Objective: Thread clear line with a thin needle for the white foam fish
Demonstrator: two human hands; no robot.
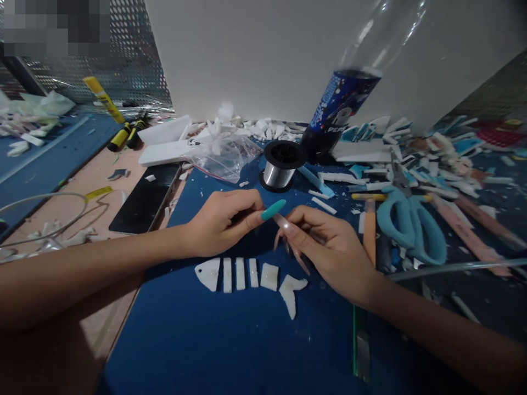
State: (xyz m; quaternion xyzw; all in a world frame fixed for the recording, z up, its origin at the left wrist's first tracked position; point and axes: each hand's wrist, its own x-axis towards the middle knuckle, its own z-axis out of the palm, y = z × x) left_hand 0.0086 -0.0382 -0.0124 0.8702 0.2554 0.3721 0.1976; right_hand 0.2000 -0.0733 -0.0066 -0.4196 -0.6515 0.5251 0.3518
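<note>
Head: 2 hands (230,222) (329,244) pinched, nr 6 white pcs (240,273).

The person's left hand (228,219) is curling its fingers in, its long teal thumbnail nearly meeting the right hand (329,249); whatever they may be gripping is too small to tell. Below them, a fish shape is lying in separate white pieces on the blue mat (197,345): head piece (209,274), three narrow strips (240,273), squarish piece (269,277) and forked tail (291,289). A wire spool (279,174) is standing beyond, near a tilting bottle (343,101). Blue-handled scissors (397,219) are resting at right.
</note>
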